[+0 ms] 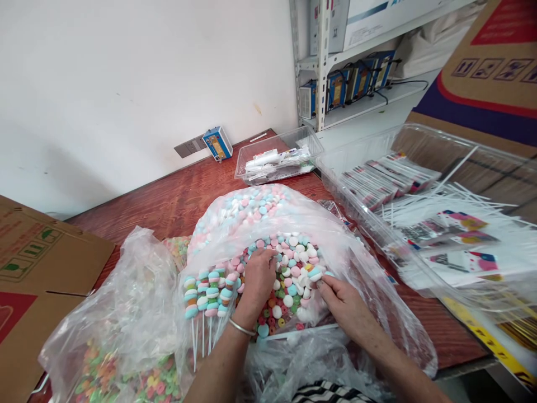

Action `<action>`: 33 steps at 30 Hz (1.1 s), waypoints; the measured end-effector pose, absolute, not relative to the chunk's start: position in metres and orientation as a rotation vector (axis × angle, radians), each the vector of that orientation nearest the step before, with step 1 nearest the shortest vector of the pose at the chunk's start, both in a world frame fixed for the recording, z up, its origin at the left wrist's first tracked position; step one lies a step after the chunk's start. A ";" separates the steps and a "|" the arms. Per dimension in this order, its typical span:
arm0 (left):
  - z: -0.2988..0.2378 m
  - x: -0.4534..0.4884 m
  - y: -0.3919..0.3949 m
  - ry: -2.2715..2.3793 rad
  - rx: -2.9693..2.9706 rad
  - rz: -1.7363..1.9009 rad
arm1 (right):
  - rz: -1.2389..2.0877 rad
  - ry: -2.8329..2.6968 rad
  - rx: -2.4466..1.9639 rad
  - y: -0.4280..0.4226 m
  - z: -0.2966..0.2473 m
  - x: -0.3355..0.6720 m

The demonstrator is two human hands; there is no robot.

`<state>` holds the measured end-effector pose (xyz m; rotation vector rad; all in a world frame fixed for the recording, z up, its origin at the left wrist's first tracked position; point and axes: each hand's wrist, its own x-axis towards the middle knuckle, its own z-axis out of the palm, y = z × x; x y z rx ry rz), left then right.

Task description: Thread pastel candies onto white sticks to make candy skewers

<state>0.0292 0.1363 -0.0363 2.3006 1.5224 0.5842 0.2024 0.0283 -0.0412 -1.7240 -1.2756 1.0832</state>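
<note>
Both my hands are inside a large clear plastic bag [361, 268] full of small round pastel candies [293, 263]. My left hand [258, 280], with a thin bangle on the wrist, is curled with its fingertips down among the pink, blue and white pieces. My right hand [335, 296] pinches a few candies at the right side of the pile. Just left of my left hand lie several finished candy sticks [207, 299], stacked candies on white stems. Small ring-shaped candies [277, 316] in red, orange and green lie under my hands.
A second clear bag [121, 336] of coloured ring candies sits at the lower left, by a cardboard box [37, 268]. A big clear tray [444, 224] with white sticks and printed wrappers stands at the right. A smaller clear tub [279, 157] and a blue box [217, 143] lie at the wooden table's back.
</note>
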 end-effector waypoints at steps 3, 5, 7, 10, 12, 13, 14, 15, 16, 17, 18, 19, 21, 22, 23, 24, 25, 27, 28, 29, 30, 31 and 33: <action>-0.044 0.032 0.146 1.568 2.506 0.393 | 1.099 -1.271 -1.709 0.026 -0.042 0.202; -0.048 0.036 0.147 1.611 2.533 0.363 | 1.112 -1.274 -1.700 0.025 -0.043 0.201; -0.049 0.039 0.146 1.639 2.536 0.359 | 1.125 -1.283 -1.699 0.025 -0.045 0.200; -0.050 0.039 0.144 1.671 2.543 0.364 | 1.142 -1.284 -1.683 0.024 -0.046 0.200; -0.050 0.038 0.143 1.707 2.535 0.379 | 1.148 -1.278 -1.665 0.024 -0.047 0.200; -0.050 0.038 0.142 1.726 2.528 0.388 | 1.146 -1.278 -1.663 0.024 -0.047 0.201; -0.050 0.037 0.142 1.743 2.521 0.395 | 1.143 -1.280 -1.662 0.024 -0.048 0.201; -0.049 0.037 0.141 1.756 2.513 0.406 | 1.139 -1.283 -1.662 0.024 -0.048 0.201; -0.047 0.037 0.140 1.762 2.502 0.426 | 1.137 -1.287 -1.663 0.024 -0.048 0.201; -0.046 0.037 0.139 1.759 2.486 0.455 | 1.135 -1.290 -1.665 0.023 -0.048 0.201; -0.045 0.037 0.138 1.741 2.466 0.490 | 1.134 -1.294 -1.665 0.023 -0.048 0.201; -0.044 0.038 0.137 1.706 2.441 0.529 | 1.135 -1.295 -1.662 0.023 -0.047 0.201; -0.042 0.039 0.134 1.610 2.383 0.598 | 1.146 -1.288 -1.651 0.023 -0.046 0.201; -0.042 0.040 0.133 1.562 2.358 0.618 | 1.150 -1.285 -1.646 0.023 -0.046 0.201; -0.042 0.040 0.131 1.520 2.335 0.633 | 1.150 -1.281 -1.644 0.023 -0.046 0.201; -0.042 0.041 0.130 1.489 2.314 0.644 | 1.149 -1.279 -1.644 0.023 -0.046 0.201; -0.042 0.042 0.129 1.469 2.296 0.653 | 1.145 -1.279 -1.645 0.023 -0.046 0.201; -0.041 0.043 0.126 1.442 2.269 0.657 | 1.141 -1.285 -1.648 0.023 -0.046 0.201; -0.041 0.044 0.125 1.434 2.261 0.650 | 1.144 -1.286 -1.648 0.023 -0.046 0.201; -0.040 0.045 0.124 1.430 2.255 0.637 | 1.148 -1.285 -1.646 0.023 -0.047 0.201; -0.040 0.046 0.123 1.427 2.252 0.618 | 1.151 -1.283 -1.642 0.024 -0.047 0.201; -0.039 0.046 0.122 1.427 2.250 0.599 | 1.153 -1.281 -1.638 0.024 -0.048 0.200; -0.039 0.047 0.122 1.434 2.239 0.581 | 1.155 -1.276 -1.636 0.023 -0.049 0.200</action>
